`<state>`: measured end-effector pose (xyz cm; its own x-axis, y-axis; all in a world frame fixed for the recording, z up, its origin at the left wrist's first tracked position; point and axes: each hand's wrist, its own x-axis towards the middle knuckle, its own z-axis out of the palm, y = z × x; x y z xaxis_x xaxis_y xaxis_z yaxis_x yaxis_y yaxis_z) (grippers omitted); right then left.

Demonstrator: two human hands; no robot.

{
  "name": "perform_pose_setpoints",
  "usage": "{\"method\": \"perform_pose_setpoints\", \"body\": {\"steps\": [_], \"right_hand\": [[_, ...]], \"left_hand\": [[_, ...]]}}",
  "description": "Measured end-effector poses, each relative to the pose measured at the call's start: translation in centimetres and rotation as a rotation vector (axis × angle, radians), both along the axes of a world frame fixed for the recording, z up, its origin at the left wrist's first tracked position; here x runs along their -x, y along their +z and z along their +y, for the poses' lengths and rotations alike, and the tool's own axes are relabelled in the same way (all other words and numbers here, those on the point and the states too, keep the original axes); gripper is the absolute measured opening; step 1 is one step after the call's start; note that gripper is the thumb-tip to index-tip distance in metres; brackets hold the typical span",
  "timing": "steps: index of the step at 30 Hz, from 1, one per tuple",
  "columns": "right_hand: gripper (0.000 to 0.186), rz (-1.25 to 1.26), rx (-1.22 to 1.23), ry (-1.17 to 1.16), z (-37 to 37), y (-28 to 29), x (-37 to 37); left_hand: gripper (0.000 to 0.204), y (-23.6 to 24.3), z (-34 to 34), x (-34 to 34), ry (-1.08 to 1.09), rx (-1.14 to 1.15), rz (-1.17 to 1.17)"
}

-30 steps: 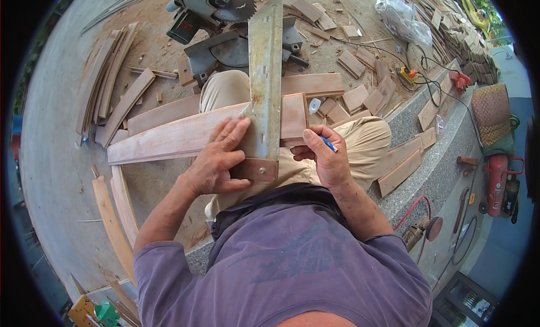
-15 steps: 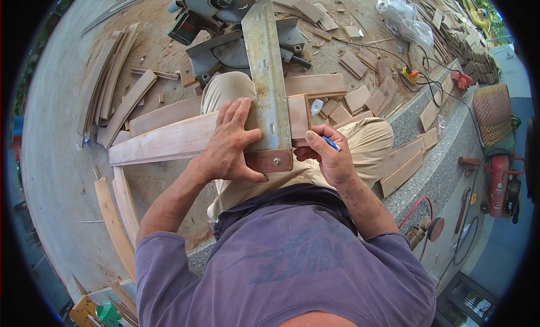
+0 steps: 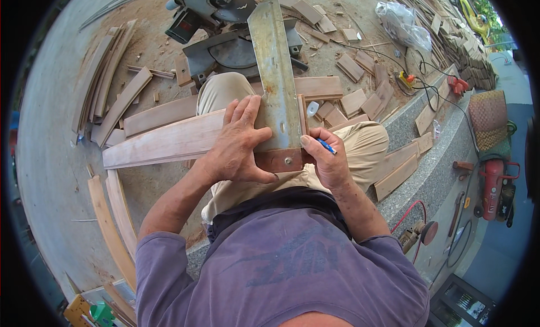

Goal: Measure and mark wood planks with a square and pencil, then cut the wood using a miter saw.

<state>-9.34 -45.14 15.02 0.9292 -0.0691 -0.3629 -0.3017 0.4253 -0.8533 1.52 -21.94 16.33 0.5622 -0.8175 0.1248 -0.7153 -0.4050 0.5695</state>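
A worn metal carpenter's square (image 3: pixel 275 74) with a brown wooden stock lies across a pale wooden board (image 3: pixel 163 138) over my lap. My left hand (image 3: pixel 239 144) grips the square and board together, its fingers on top and its thumb along the stock. Only a narrow strip of the board's end shows to the right of the blade. My right hand (image 3: pixel 332 166) is closed around a blue pen (image 3: pixel 327 146), beside the board's right end and the stock. The pen's tip is hidden.
Ahead stands a miter saw (image 3: pixel 222 45), with wood offcuts (image 3: pixel 351 67) scattered to its right. Long boards (image 3: pixel 104 74) lie on the left. A granite step (image 3: pixel 419 158) runs along my right, with an angle grinder (image 3: pixel 419 236) and a red air tank (image 3: pixel 493 186) beyond it.
The square has slid right along the board, nearer its end, with my left hand moving along. My right hand has shifted slightly right, still holding the pen.
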Motion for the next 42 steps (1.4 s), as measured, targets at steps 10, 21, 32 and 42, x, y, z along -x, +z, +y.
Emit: {"method": "perform_pose_setpoints", "body": {"steps": [10, 21, 32, 42], "right_hand": [[0.025, 0.029, 0.015, 0.07, -1.8, 0.9, -0.3], [0.028, 0.012, 0.117, 0.091, -1.4, 0.3, -0.4], [0.02, -0.271, 0.926, 0.003, -3.4, 5.2, -1.7], [0.02, -0.644, 1.351, 0.226, -1.1, 7.6, -5.9]], "left_hand": [[0.072, 0.1, -0.2, 0.1, 0.038, 0.05, 0.012], [0.072, -0.1, -0.1, 0.0, 0.04, 0.052, -0.002], [0.068, -0.2, -0.4, 0.0, 0.098, 0.066, 0.007], [0.068, -0.2, -0.1, 0.0, 0.099, 0.062, 0.007]]}}
